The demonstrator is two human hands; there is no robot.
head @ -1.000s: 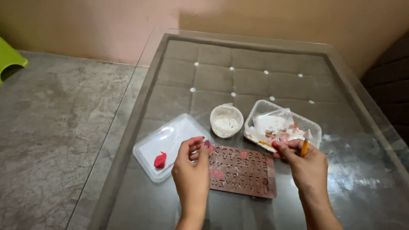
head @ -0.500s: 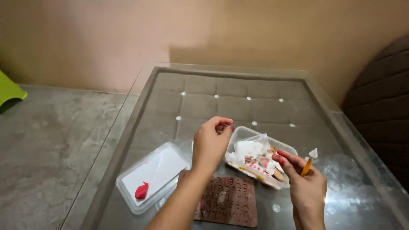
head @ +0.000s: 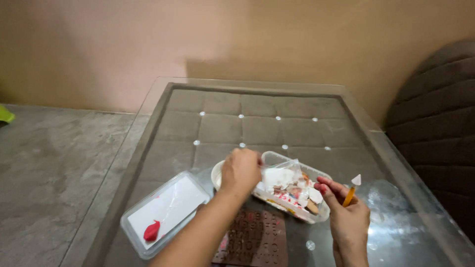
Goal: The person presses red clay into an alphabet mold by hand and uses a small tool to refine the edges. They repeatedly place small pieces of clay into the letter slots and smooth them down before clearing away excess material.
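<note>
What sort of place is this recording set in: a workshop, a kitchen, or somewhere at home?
Most likely a home living room used for craft work. A glass-topped table over tufted padding stands by a plain wall, a dark quilted seat beside it. On it lie a brown letter mould and a clear container of small pieces.

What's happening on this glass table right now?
A person sits at a glass-topped table. Their left hand reaches over a small white bowl beside a clear plastic container of scraps. Their right hand holds an orange-handled tool. A brown letter mould lies in front, with a lid carrying a red lump.
</note>
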